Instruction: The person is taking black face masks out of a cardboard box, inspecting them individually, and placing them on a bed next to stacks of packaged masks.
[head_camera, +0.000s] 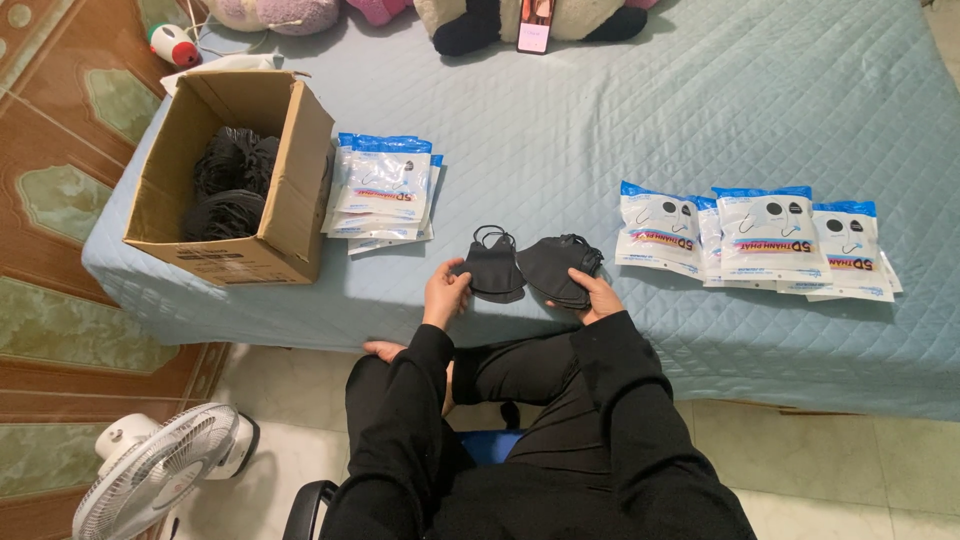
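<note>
Black sleeves and folded legs fill the bottom of the view, and from them both forearms reach up to the near edge of a bed covered in a pale blue quilt. At that edge the left hand pinches a single black face mask by its left side, thumb on top and fingers curled under, ear loops pointing away toward the far side of the bed. Just to its right, touching or nearly so, the right hand cups a thicker stack of black masks from below, fingers closed around the lower right corner. Each bundle runs its long axis roughly left to right, so the two meet nose to nose between the hands. An open cardboard box with more black masks inside stands well off on the left-hand side, with a pile of empty blue-topped pouches just beside it and nearer the left hand. Filled pouches lie fanned out on the right, nearer the right hand.
</note>
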